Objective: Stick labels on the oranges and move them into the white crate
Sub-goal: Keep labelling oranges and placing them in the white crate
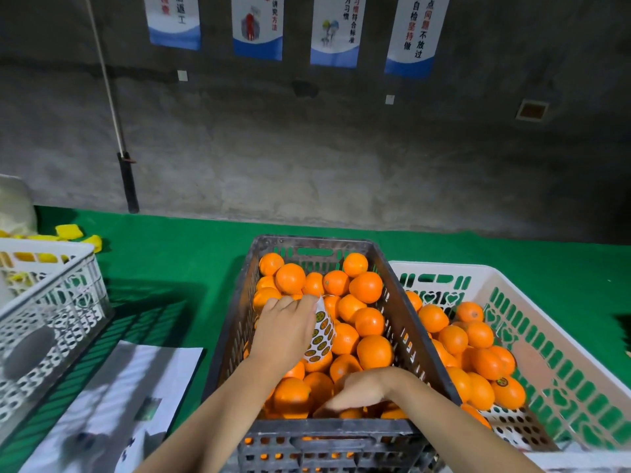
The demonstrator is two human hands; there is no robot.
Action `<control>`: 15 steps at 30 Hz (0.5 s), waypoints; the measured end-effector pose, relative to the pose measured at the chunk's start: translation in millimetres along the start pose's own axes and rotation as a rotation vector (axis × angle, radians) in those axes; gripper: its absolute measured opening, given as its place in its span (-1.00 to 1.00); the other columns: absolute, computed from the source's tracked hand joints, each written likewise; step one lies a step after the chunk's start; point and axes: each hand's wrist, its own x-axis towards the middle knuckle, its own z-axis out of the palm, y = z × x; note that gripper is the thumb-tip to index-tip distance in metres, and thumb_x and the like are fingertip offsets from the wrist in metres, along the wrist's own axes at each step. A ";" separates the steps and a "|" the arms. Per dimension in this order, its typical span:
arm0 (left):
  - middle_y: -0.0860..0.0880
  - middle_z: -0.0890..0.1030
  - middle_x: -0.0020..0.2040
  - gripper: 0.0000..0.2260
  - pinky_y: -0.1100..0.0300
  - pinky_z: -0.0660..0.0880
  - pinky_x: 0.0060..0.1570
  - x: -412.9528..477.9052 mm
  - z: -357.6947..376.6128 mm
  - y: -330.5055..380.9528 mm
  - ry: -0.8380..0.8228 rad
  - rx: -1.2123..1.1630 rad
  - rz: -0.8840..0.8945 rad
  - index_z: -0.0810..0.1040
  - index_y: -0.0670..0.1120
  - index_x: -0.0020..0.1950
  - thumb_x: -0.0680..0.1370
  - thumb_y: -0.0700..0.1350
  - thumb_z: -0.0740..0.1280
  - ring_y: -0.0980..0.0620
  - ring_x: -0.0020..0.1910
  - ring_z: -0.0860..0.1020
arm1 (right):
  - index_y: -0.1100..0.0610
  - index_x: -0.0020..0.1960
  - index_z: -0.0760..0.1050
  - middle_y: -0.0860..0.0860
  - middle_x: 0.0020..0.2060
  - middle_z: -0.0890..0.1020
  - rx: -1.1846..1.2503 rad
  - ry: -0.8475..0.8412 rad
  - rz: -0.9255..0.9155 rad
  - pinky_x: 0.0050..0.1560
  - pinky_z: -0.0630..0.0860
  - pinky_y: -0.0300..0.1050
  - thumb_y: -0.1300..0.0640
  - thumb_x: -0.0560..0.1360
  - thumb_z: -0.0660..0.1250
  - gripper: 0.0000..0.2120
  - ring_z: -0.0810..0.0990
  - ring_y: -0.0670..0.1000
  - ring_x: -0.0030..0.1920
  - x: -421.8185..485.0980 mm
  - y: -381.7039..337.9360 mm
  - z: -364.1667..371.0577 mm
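FRUIT LINE: At the green-covered bench, a person labels fruit. By the bench's left edge stands a white perforated plastic basket w/ yellow pieces inside. White printed paper sheets lie toward the near-left corner.

Mid-bench, at the near edge, the left hand hangs over a dark grey slotted plastic crate. Its grip is pinched on a white paper label sheet of round yellow-and-black stickers, which curls down toward the heaped round unlabelled oranges. The right hand is low in that crate's near end, fingers bent over the fruit; whether its grip has closed on an orange cannot be told.

Just beside, toward the bench's right edge, the white slotted plastic crate is part filled w/ fruit, incl. at least one labelled orange.

Risks, as judged:
- The heap is high and loose, so pulling one fruit from the near end could send its neighbours rolling over the rim.
- The dangling sheet could catch on peel or fold on itself, spoiling stickers.
- W/ the crates side by side, an unlabelled orange could slip into the white one unnoticed.
- A sticker pressed on dimpled peel may lift at its edges.
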 end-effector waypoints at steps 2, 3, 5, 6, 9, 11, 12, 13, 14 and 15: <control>0.00 0.52 -0.42 -0.82 0.08 0.43 -0.36 0.7 2.8 0.7 0.020 0.010 0.053 0.62 -0.10 -0.06 0.39 -0.21 0.54 -0.06 -0.40 0.50 | 0.12 0.43 0.42 0.06 0.41 0.47 0.021 -0.004 -0.011 0.32 0.38 0.04 -0.47 0.37 0.24 -0.14 0.45 0.09 0.32 -0.9 2.8 -0.1; 0.00 0.52 -0.42 -0.82 0.08 0.42 -0.36 1.0 4.3 1.0 0.020 0.011 0.065 0.62 -0.10 -0.06 0.39 -0.21 0.54 -0.06 -0.40 0.49 | 0.10 0.46 0.39 0.06 0.45 0.43 0.037 -0.015 -0.016 0.39 0.35 0.09 -0.47 0.36 0.24 -0.12 0.41 0.11 0.40 -2.2 3.4 0.0; -0.01 0.52 -0.41 -0.81 0.08 0.42 -0.36 0.6 5.0 0.7 0.013 -0.002 0.065 0.62 -0.11 -0.05 0.39 -0.21 0.54 -0.07 -0.40 0.49 | 0.09 0.52 0.31 0.04 0.50 0.36 0.060 -0.033 -0.024 0.46 0.28 0.17 -0.46 0.32 0.26 -0.06 0.34 0.13 0.46 -6.2 2.5 0.3; -0.01 0.52 -0.41 -0.81 0.07 0.43 -0.37 0.4 5.5 -0.8 0.007 -0.015 0.058 0.62 -0.11 -0.04 0.39 -0.22 0.54 -0.07 -0.41 0.50 | 0.10 0.53 0.28 0.04 0.50 0.34 0.068 -0.033 -0.024 0.46 0.29 0.16 -0.46 0.30 0.27 -0.03 0.33 0.13 0.46 -9.0 1.4 0.3; -0.02 0.53 -0.42 -0.79 0.07 0.44 -0.37 0.7 4.9 -4.6 -0.007 -0.050 0.018 0.62 -0.13 -0.02 0.40 -0.24 0.53 -0.07 -0.42 0.50 | 0.12 0.61 0.07 0.05 0.57 0.20 0.062 -0.013 -0.033 0.48 0.25 0.11 -0.52 0.30 0.26 0.10 0.23 0.14 0.52 -13.1 1.9 -0.3; -0.02 0.51 -0.44 -0.80 0.06 0.44 -0.39 2.0 5.2 -4.9 -0.018 -0.057 0.005 0.61 -0.14 -0.03 0.40 -0.26 0.53 -0.08 -0.44 0.49 | 0.09 0.63 -0.12 0.02 0.63 0.02 0.071 -0.015 -0.051 0.55 0.11 0.14 -0.59 0.33 0.20 0.16 0.06 0.14 0.59 -18.5 3.1 0.2; -0.03 0.51 -0.45 -0.81 0.06 0.44 -0.39 2.3 5.3 -4.4 -0.023 -0.057 0.005 0.61 -0.15 -0.04 0.40 -0.27 0.52 -0.08 -0.44 0.49 | 0.07 0.63 -0.15 0.00 0.63 -0.03 0.074 -0.015 -0.065 0.57 0.04 0.14 -0.60 0.35 0.16 0.14 0.00 0.12 0.61 -22.5 3.5 0.6; -0.03 0.51 -0.45 -0.82 0.06 0.44 -0.39 2.2 5.6 -3.7 -0.027 -0.059 0.008 0.61 -0.15 -0.05 0.40 -0.27 0.52 -0.09 -0.45 0.49 | 0.05 0.64 -0.15 -0.02 0.63 -0.06 0.073 -0.010 -0.083 0.57 0.00 0.12 -0.58 0.39 0.13 0.09 -0.03 0.09 0.61 -26.8 4.8 0.8; -0.03 0.51 -0.44 -0.82 0.05 0.45 -0.39 2.1 6.2 -3.0 -0.027 -0.062 0.014 0.61 -0.16 -0.04 0.41 -0.27 0.51 -0.09 -0.44 0.49 | 0.02 0.64 -0.12 -0.05 0.63 -0.04 0.069 0.001 -0.104 0.56 -0.01 0.10 -0.56 0.42 0.11 0.03 -0.02 0.07 0.61 -31.2 6.5 0.9; -0.04 0.52 -0.44 -0.83 0.03 0.45 -0.39 2.3 6.9 -2.6 -0.027 -0.068 0.020 0.61 -0.16 -0.03 0.42 -0.27 0.51 -0.10 -0.43 0.50 | -0.01 0.64 -0.08 -0.07 0.62 0.00 0.068 0.015 -0.129 0.54 0.01 0.06 -0.54 0.45 0.10 -0.03 0.02 0.04 0.60 -36.2 8.8 1.4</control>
